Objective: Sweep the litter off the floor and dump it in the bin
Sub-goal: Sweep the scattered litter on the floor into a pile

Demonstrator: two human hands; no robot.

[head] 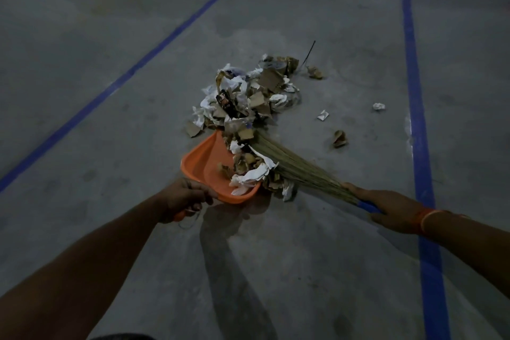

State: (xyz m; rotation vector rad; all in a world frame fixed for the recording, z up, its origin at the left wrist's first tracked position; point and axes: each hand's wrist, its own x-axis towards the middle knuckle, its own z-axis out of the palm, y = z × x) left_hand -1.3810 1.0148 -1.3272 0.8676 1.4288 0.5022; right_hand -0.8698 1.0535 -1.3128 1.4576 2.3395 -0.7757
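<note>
Litter (248, 96) sits mid-floor in one heap: torn paper, cardboard bits, a dark wrapper. Its near end spills into the dustpan (204, 165), an orange pan tilted w/ its mouth toward the heap; some scraps already inside, a few just off its right lip. Broom (298, 168), a grass bundle w/ blue grip, lies across the heap's near-right side, bristles touching the scraps at the pan mouth.

Left hand (183, 199): fingers curled round the pan handle, tight grip, knuckles up. Right hand (392, 212): wrapped round the broom's blue grip, fingers closed on it; orange band (426, 219) on the wrist.

Strays lie apart from the heap to its right: white wad (379, 106), small white scrap (323, 115), brown crumple (340, 138), another brown bit (314, 72) by the heap's far-right end, next to a thin dark stick (309, 54).

Floor (110, 50): grey concrete, dim light, arm shadows below the pan. Blue tape (414, 91) runs along the right side, another strip slants along the left; they meet at the far corners, boxing in the heap. Bare concrete left of the heap and toward the near edge. Dark shapes at the far edge, too dim to ID.
</note>
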